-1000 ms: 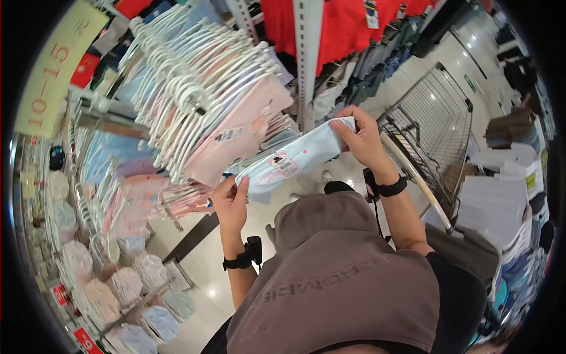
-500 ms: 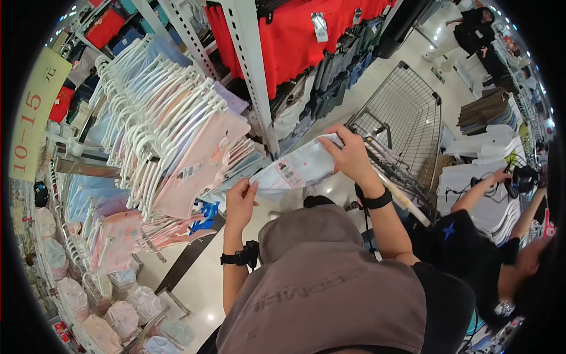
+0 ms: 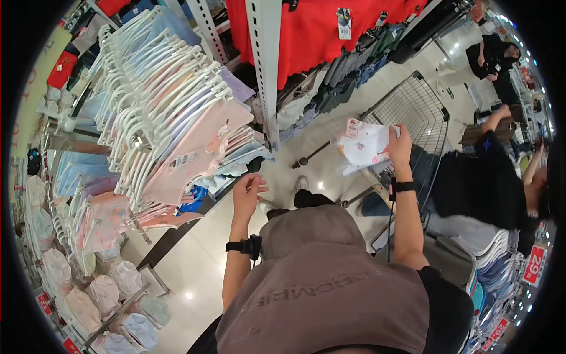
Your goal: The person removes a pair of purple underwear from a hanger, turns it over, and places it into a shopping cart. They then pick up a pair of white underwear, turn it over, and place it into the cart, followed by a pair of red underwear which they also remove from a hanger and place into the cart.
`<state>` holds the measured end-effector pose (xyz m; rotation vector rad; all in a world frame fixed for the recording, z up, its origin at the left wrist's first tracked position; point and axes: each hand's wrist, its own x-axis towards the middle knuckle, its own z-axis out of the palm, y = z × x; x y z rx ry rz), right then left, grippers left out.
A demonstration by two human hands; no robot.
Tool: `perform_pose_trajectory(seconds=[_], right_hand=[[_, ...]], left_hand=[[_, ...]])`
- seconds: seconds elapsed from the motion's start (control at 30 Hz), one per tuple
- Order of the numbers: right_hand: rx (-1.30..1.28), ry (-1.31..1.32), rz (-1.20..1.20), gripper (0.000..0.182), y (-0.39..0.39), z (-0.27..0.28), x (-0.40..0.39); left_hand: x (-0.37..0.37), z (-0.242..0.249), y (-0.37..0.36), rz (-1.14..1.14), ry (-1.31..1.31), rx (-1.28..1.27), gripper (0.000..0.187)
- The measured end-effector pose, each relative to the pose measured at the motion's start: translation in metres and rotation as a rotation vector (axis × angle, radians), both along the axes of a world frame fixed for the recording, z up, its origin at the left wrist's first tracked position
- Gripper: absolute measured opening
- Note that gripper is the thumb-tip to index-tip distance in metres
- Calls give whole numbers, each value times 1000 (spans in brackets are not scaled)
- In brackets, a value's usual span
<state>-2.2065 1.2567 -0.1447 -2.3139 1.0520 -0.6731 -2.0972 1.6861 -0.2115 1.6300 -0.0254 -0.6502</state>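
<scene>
My right hand (image 3: 400, 146) pinches a pair of white printed briefs (image 3: 367, 147) by one end, out in front of me to the right. The briefs hang sideways from it, with a pink-and-white label at their upper left. My left hand (image 3: 250, 187) is empty, its fingers loosely apart. It is beside the lower right edge of the rack of briefs on white hangers (image 3: 171, 112). A pink pair of briefs (image 3: 197, 153) with a label faces me at the front of that rack.
A wire shopping cart (image 3: 415, 106) stands beyond my right hand. A person in black (image 3: 477, 183) is close on my right; another person (image 3: 494, 62) is at the far right. Red garments (image 3: 318, 35) hang behind a white perforated post (image 3: 266, 65). Folded pale items (image 3: 106, 295) fill the lower left racks.
My left hand has let go of the briefs. My right hand has carried them to the right, and the label has swung to the upper left. The nearby person has moved in front of the cart.
</scene>
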Motion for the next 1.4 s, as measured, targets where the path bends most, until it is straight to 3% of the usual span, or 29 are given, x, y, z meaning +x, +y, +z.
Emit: perform_pose_trajectory(seconds=[0.1,0.17,0.3,0.33,0.43,0.5,0.57,0.6,0.63,0.7,0.77,0.83,0.87,0.93,0.97,1.0,1.03,1.07,1.1,1.13,1.27,1.37,1.4], right_hand=[[117,35,49,24,-24,-11,-9],[-83,-9,10,27,-51,-7,-11],[328,-438,-97,29,-134,-1,-37],[157,-439,-83,26,-161,-6,-43],[171,-208,-128,29,-186,11,-42],[149,-39,-112,32,-212,-22,-39],[28,197,-106,36,-242,-78,-26],[-32,232,-35,36,-264,-127,-26],[-89,264,46,35,-279,-172,-32],[-95,261,91,36,-281,-226,-30],[-113,250,142,38,-280,-246,-16],[390,82,-94,43,-265,-240,-12],[23,53,-10,48,-289,-297,-31],[205,200,-142,52,-295,-344,-54],[242,137,-179,53,-295,-381,-67],[452,352,-282,51,-294,-397,-74],[203,627,-103,55,-282,-400,-84],[-161,908,270,45,-297,-441,-110],[-129,1111,242,56,-302,-481,-120],[149,969,-124,51,-314,-524,-145],[689,875,-268,44,-278,-435,-125],[941,518,-361,30,-311,-528,-148],[1003,516,-345,39,-311,-527,-143]], left_hand=[[-12,-21,2,-29,68,36,20],[-19,-41,6,-91,116,128,25],[-47,-108,30,-52,287,276,24],[-60,-123,39,4,341,307,24],[-126,-166,79,247,505,341,24],[-178,-210,119,-29,489,676,28],[-184,-145,70,187,818,712,30],[-184,-132,58,47,804,786,27],[-199,-158,77,-395,464,952,23],[-194,-142,57,94,580,537,21],[-155,-92,-8,112,557,694,22],[-133,-70,-31,15,350,729,23],[-119,-52,-49,29,301,721,22],[-95,-16,-84,88,239,689,21],[-88,-4,-95,133,222,669,21],[-84,6,-103,136,231,675,21],[-83,12,-106,137,237,691,21],[-86,17,-107,133,252,704,22],[-90,19,-104,94,259,760,21],[-97,21,-99,83,277,793,21],[-140,28,-44,86,294,896,24],[-176,38,-1,127,328,1025,29],[-183,42,7,148,313,1019,29]])
